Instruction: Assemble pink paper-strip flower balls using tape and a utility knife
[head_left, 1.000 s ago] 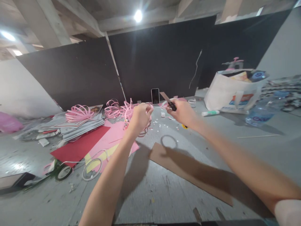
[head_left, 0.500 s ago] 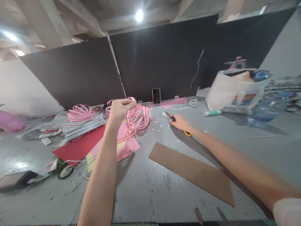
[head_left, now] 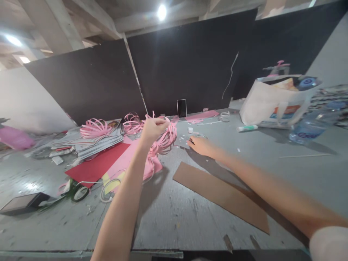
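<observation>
My left hand (head_left: 155, 127) is closed in a pinch over the pink paper strips (head_left: 169, 135), with a looped strip at its fingertips. Farther right, my right hand (head_left: 201, 145) is low over the table with its fingers curled. A dark bit of the scissors (head_left: 191, 142) shows at its fingertips; the rest is hidden under the hand. Just behind it are a small white cap (head_left: 190, 130) and small white paper scraps. In front lies a long brown cardboard piece (head_left: 221, 195). Pink paper (head_left: 152, 167) lies beneath and beside my left forearm.
On the left are a stack of papers (head_left: 100, 146) topped by a pink strip bundle (head_left: 95, 128), red card (head_left: 99, 165), a green tape roll (head_left: 81, 194) and a dark box (head_left: 24, 203). A phone (head_left: 182, 108) stands at the back. Right are a glue stick (head_left: 247, 128), white bag (head_left: 268, 105) and bottle (head_left: 307, 127).
My left hand has moved right and slightly down over the pink strips. My right hand has shifted slightly left and lower; the scissors' blade and yellow handle are now out of sight.
</observation>
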Demonstrator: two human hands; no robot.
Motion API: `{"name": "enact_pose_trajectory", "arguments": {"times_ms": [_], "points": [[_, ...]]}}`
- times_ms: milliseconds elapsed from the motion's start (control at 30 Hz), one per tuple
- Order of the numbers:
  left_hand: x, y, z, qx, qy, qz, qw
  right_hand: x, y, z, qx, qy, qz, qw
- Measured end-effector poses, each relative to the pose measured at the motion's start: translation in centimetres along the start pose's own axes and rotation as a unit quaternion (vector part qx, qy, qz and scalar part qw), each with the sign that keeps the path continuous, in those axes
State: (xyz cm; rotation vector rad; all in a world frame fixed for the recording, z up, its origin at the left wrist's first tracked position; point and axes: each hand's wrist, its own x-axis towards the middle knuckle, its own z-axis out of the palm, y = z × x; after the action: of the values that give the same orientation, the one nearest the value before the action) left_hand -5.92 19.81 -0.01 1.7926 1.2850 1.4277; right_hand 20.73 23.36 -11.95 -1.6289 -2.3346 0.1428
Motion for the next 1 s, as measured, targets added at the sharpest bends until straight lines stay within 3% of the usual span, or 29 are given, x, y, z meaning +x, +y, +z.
{"name": "enact_pose_trajectory", "arguments": {"times_ms": [133,233,367,467,600,800,1000], "points": [[-2.0,-2.2,5.0,0.018,-0.047,0.008,0.999,-0.5,-0.9,1.8,-0.033,-0.002,-0.037,0.999],[-4.5,-4.6,8.8,-0.036,-0.088,-0.026,0.995,-1.1,-1.0,2.5,-0.034,0.080,-0.084,0.993],[-7.5,-8.0,11.7,-0.157,0.002,-0.098,0.983,-2.3,-1.8,3.0,0.060,0.159,-0.170,0.971],[-8.7,-9.8,12.2,-0.229,0.072,-0.175,0.955,-3.0,-2.8,3.7,0.163,0.133,-0.167,0.963],[-9.1,-10.4,12.2,-0.267,0.090,-0.216,0.935,-3.2,-3.3,4.1,0.273,0.085,-0.151,0.946],[-9.0,-10.4,12.3,-0.251,0.084,-0.213,0.941,-2.5,-2.4,3.6,0.347,0.089,-0.113,0.927],[-9.1,-10.3,12.3,-0.240,0.062,-0.190,0.950,-2.3,-2.2,4.2,0.356,0.103,-0.109,0.922]]}}
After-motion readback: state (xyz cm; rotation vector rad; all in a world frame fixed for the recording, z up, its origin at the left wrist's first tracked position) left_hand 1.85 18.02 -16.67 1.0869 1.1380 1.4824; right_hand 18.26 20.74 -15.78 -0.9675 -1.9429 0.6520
